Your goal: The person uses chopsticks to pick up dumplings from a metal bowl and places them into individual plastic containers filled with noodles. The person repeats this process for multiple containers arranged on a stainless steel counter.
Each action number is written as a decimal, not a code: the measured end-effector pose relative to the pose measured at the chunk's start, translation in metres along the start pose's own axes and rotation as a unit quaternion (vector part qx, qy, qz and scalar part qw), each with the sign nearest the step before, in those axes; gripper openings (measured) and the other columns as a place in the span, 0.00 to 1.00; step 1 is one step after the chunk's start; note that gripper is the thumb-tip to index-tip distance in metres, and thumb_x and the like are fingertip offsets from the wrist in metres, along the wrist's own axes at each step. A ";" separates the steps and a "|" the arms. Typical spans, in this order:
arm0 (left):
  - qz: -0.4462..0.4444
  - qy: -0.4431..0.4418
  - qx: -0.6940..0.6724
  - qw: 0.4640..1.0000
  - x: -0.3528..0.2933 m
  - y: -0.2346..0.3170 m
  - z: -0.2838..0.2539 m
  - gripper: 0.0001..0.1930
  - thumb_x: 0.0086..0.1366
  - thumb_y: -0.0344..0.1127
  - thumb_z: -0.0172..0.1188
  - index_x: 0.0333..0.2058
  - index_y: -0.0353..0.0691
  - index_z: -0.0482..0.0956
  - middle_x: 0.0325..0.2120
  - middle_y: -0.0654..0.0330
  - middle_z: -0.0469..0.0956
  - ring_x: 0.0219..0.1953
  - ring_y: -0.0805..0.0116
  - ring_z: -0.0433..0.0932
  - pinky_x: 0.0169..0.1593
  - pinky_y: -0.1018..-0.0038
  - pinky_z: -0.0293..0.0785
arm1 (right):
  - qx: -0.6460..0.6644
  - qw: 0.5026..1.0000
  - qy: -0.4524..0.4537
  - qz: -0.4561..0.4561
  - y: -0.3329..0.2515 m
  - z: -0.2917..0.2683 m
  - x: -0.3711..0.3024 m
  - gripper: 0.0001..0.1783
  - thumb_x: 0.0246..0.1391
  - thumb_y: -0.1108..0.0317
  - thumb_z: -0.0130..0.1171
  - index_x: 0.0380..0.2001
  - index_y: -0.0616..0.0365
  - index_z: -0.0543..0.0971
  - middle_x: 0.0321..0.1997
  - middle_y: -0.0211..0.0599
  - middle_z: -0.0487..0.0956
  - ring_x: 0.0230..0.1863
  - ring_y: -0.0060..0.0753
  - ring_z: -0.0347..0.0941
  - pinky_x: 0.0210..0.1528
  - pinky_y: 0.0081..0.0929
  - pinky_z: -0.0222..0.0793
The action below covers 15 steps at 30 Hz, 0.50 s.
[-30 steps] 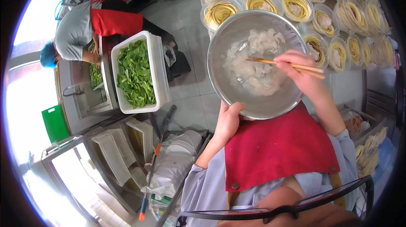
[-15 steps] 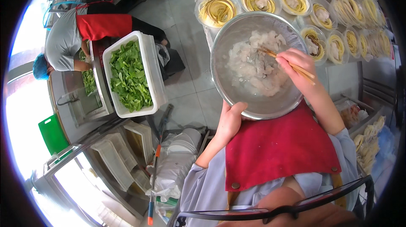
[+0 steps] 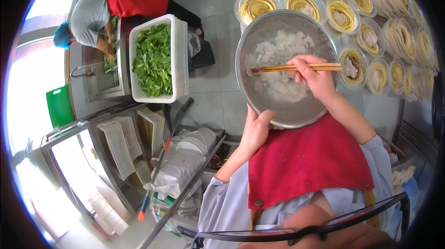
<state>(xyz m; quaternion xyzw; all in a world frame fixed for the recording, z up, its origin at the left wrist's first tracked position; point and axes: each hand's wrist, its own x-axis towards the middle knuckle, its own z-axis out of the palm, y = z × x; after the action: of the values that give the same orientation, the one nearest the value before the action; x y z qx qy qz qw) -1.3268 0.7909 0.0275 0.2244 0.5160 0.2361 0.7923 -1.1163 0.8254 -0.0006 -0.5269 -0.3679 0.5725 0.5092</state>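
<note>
A large steel mixing bowl (image 3: 296, 113) is held up at my front, tilted toward me. My left hand (image 3: 256, 130) grips its near-left rim, thumb on top and the other fingers hidden underneath. Inside lies a wet heap of pale, translucent raw pieces (image 3: 283, 45), whose exact kind I cannot make out. My right hand (image 3: 316, 78) is closed around a pair of wooden chopsticks (image 3: 273, 68) above the heap. They lie nearly level across the bowl, their tips at the pieces on its left side.
Round clear tubs of yellow noodles (image 3: 255, 8) crowd the table beyond and right of the bowl, some topped with pale pieces. At left stands a white bin of green leaves (image 3: 175, 82). A co-worker (image 3: 92, 15) bends over a sink. A long pole (image 3: 162, 156) leans below.
The chopsticks have swung from slanting to nearly level, with their tips farther left in the bowl. My right hand has turned and moved slightly left and down. The whole view has shifted.
</note>
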 end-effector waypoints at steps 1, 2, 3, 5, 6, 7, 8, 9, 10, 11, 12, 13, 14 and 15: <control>0.007 0.012 -0.002 1.000 -0.002 -0.003 0.003 0.27 0.61 0.26 0.47 0.59 0.39 0.51 0.43 0.53 0.70 0.36 0.67 0.76 0.32 0.72 0.77 | 0.021 0.999 0.008 0.024 -0.001 -0.003 -0.001 0.14 0.62 0.63 0.56 0.36 0.64 0.81 0.25 0.33 0.79 0.22 0.15 0.69 0.24 0.14 0.62; 0.022 0.026 0.001 0.999 -0.004 -0.006 0.006 0.27 0.61 0.26 0.47 0.59 0.39 0.52 0.42 0.53 0.70 0.35 0.67 0.76 0.33 0.72 0.77 | 0.042 0.998 0.017 0.048 -0.002 -0.006 -0.001 0.14 0.62 0.62 0.56 0.36 0.64 0.80 0.25 0.33 0.79 0.22 0.15 0.69 0.24 0.14 0.62; 0.037 0.039 0.005 0.999 -0.006 -0.009 0.009 0.27 0.61 0.26 0.47 0.59 0.39 0.52 0.42 0.53 0.70 0.35 0.67 0.76 0.33 0.72 0.77 | 0.063 0.995 0.026 0.073 -0.003 -0.009 -0.002 0.14 0.62 0.62 0.56 0.36 0.64 0.80 0.25 0.33 0.79 0.22 0.15 0.69 0.23 0.13 0.61; 0.050 0.060 0.007 0.997 -0.009 -0.015 0.014 0.27 0.61 0.27 0.47 0.59 0.39 0.53 0.43 0.54 0.70 0.35 0.67 0.76 0.34 0.72 0.77 | 0.025 0.999 0.025 0.014 -0.007 -0.016 -0.007 0.15 0.62 0.62 0.56 0.36 0.65 0.80 0.25 0.33 0.79 0.22 0.15 0.69 0.24 0.14 0.62; 0.050 0.068 0.006 0.996 -0.011 -0.017 0.017 0.27 0.61 0.27 0.48 0.59 0.39 0.53 0.43 0.54 0.70 0.35 0.67 0.76 0.34 0.72 0.77 | 0.007 1.000 0.025 -0.015 -0.009 -0.017 -0.009 0.15 0.62 0.61 0.56 0.35 0.65 0.80 0.26 0.33 0.79 0.22 0.15 0.69 0.24 0.14 0.62; 0.049 0.073 0.005 0.996 -0.011 -0.019 0.020 0.27 0.61 0.27 0.48 0.59 0.38 0.53 0.43 0.54 0.70 0.36 0.67 0.75 0.34 0.72 0.76 | -0.003 0.999 0.032 -0.036 -0.010 -0.018 -0.011 0.15 0.62 0.61 0.56 0.35 0.65 0.80 0.26 0.33 0.79 0.22 0.15 0.68 0.24 0.14 0.63; 0.042 0.077 0.000 0.996 -0.013 -0.021 0.024 0.27 0.61 0.27 0.48 0.59 0.38 0.53 0.43 0.54 0.70 0.36 0.67 0.75 0.35 0.73 0.76 | -0.014 0.998 0.039 -0.056 -0.012 -0.016 -0.013 0.15 0.62 0.61 0.55 0.35 0.65 0.80 0.25 0.33 0.79 0.22 0.15 0.68 0.25 0.14 0.63; 0.036 0.080 -0.004 0.996 -0.015 -0.021 0.028 0.27 0.61 0.27 0.48 0.59 0.38 0.53 0.44 0.54 0.69 0.37 0.68 0.75 0.36 0.73 0.76 | -0.024 0.996 0.047 -0.077 -0.013 -0.014 -0.014 0.15 0.62 0.61 0.55 0.35 0.65 0.80 0.25 0.33 0.79 0.22 0.14 0.68 0.25 0.14 0.63; 0.029 0.084 -0.010 0.996 -0.017 -0.021 0.031 0.28 0.60 0.26 0.48 0.59 0.38 0.53 0.44 0.54 0.69 0.37 0.68 0.75 0.36 0.73 0.76 | -0.023 0.998 0.032 -0.054 -0.013 -0.013 -0.014 0.15 0.62 0.61 0.55 0.35 0.65 0.80 0.25 0.33 0.79 0.22 0.14 0.67 0.25 0.14 0.63; 0.035 0.088 -0.011 0.995 -0.018 -0.024 0.034 0.28 0.60 0.26 0.48 0.59 0.38 0.53 0.44 0.54 0.69 0.38 0.68 0.75 0.37 0.73 0.76 | -0.022 0.999 0.017 -0.032 -0.010 -0.011 -0.013 0.15 0.62 0.61 0.55 0.35 0.65 0.80 0.25 0.33 0.79 0.22 0.15 0.67 0.25 0.13 0.63; 0.041 0.091 -0.012 0.995 -0.019 -0.027 0.036 0.28 0.60 0.26 0.48 0.59 0.37 0.53 0.44 0.55 0.69 0.39 0.68 0.74 0.38 0.73 0.76 | -0.021 1.000 0.001 -0.009 -0.006 -0.011 -0.013 0.15 0.62 0.61 0.55 0.35 0.65 0.80 0.25 0.33 0.79 0.22 0.15 0.67 0.25 0.13 0.63; 0.049 0.095 -0.016 0.994 -0.019 -0.031 0.036 0.28 0.60 0.26 0.48 0.59 0.37 0.53 0.44 0.55 0.69 0.40 0.68 0.74 0.38 0.73 0.75 | 0.025 0.999 -0.023 0.012 0.000 -0.015 -0.011 0.15 0.63 0.60 0.53 0.35 0.63 0.80 0.25 0.33 0.79 0.22 0.14 0.67 0.24 0.13 0.63; 0.057 0.095 -0.020 0.994 -0.019 -0.036 0.036 0.28 0.60 0.26 0.48 0.59 0.36 0.53 0.44 0.55 0.69 0.40 0.68 0.74 0.39 0.73 0.75 | 0.071 0.995 -0.032 0.058 0.003 -0.019 -0.009 0.15 0.63 0.59 0.53 0.35 0.62 0.80 0.24 0.33 0.79 0.21 0.15 0.67 0.24 0.13 0.63; 0.064 0.094 -0.024 0.993 -0.018 -0.040 0.036 0.28 0.60 0.25 0.48 0.59 0.36 0.54 0.45 0.55 0.69 0.41 0.69 0.74 0.40 0.73 0.75 | 0.116 0.987 -0.041 0.104 0.006 -0.024 -0.009 0.16 0.63 0.58 0.53 0.35 0.61 0.80 0.24 0.33 0.78 0.21 0.15 0.68 0.24 0.13 0.63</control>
<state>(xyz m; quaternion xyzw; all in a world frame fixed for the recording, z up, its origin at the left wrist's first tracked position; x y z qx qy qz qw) -1.2946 0.7441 0.0295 0.2152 0.5671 0.3188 0.7284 -1.0950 0.8131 -0.0084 -0.4758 -0.2623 0.6822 0.4893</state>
